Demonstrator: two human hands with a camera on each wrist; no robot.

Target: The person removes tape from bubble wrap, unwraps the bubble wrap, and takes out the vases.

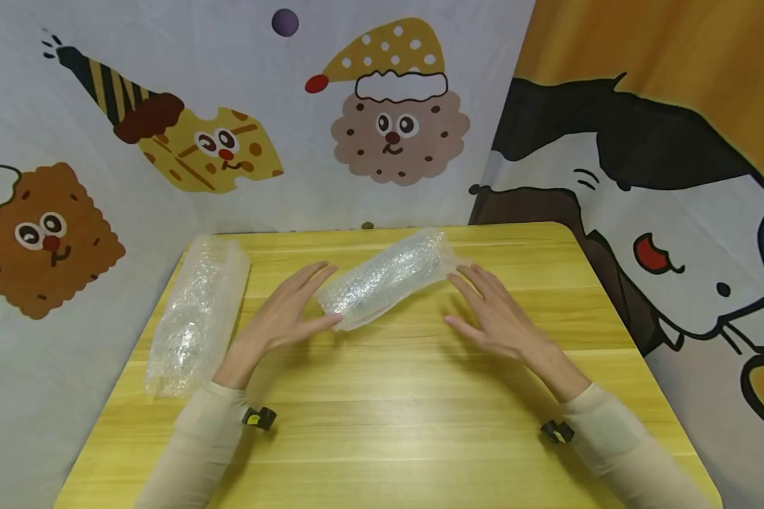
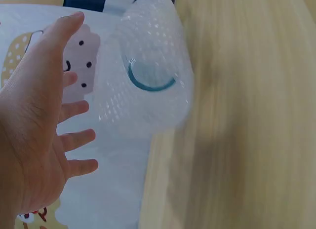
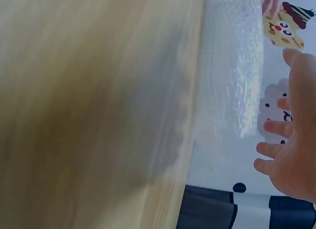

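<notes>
"Where's the bubble-wrap bundle (image 1: 391, 279)?"

"Between the left hand (image 1: 283, 311) and the right hand (image 1: 499, 314); both have fingers spread and grip nothing."

"And around them?"

"A wood-grain table (image 1: 395, 424) spreads beneath both hands, another bubble-wrap piece (image 1: 197, 318) lies just left of the left hand, and a pale cartoon-print cloth (image 1: 229, 49) hangs beyond them."

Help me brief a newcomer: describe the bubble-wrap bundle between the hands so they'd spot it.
On the wooden table, look toward the far edge. The clear bundle is between left hand and right hand. Unlike the second bundle by the left edge, it slants crosswise.
</notes>
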